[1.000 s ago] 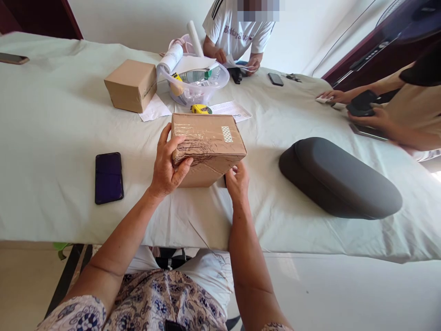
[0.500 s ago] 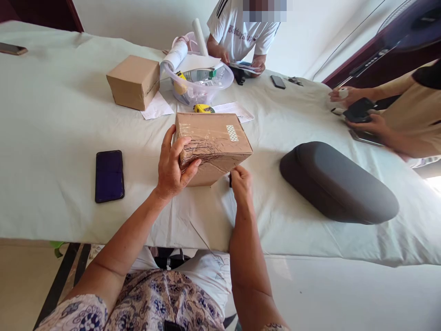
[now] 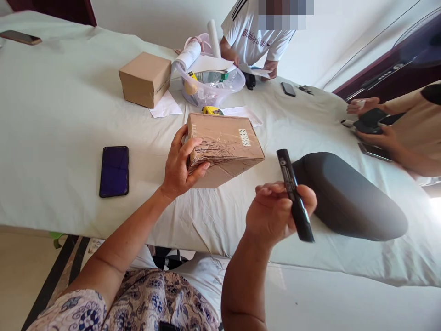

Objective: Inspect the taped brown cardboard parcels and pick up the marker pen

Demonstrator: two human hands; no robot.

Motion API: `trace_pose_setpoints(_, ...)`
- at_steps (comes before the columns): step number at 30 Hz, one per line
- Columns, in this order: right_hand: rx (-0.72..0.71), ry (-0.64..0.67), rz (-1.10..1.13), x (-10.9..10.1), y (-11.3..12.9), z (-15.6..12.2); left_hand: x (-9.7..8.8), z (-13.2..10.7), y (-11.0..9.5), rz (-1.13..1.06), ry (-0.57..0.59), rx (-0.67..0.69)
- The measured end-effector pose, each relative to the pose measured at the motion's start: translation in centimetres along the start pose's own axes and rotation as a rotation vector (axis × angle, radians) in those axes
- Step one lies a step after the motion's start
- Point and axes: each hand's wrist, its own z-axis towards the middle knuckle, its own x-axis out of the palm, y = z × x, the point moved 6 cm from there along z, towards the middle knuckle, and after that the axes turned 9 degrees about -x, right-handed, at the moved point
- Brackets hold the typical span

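My left hand (image 3: 179, 166) grips the near left corner of a taped brown cardboard box (image 3: 225, 142), tilting it up off the white-covered table (image 3: 62, 124). A small white sticker sits on the box's top. My right hand (image 3: 275, 212) is raised off the table in front of me, fingers closed round a black marker pen (image 3: 294, 194) that points away and up.
A dark phone (image 3: 114, 170) lies left of the box. A grey padded cushion (image 3: 347, 195) lies on the right. Behind are a second cardboard box (image 3: 145, 79), a clear bowl of items (image 3: 210, 86), a yellow tape measure (image 3: 211, 110) and papers. Two other people sit at the far and right sides.
My right hand has come out from under the box's near right corner and lifted toward me with the black marker in it. The left hand keeps its grip on the box.
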Motion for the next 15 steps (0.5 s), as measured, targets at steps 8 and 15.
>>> trace_pose_setpoints(8, -0.380, 0.531, -0.161, 7.2, 5.8, -3.0, 0.0, -0.2, 0.3, -0.034, 0.006, -0.010)
trace_pose_setpoints(15, -0.367, 0.337, -0.344, 5.9, 4.8, -2.8, 0.0, -0.4, 0.5, -0.020, 0.013, -0.034)
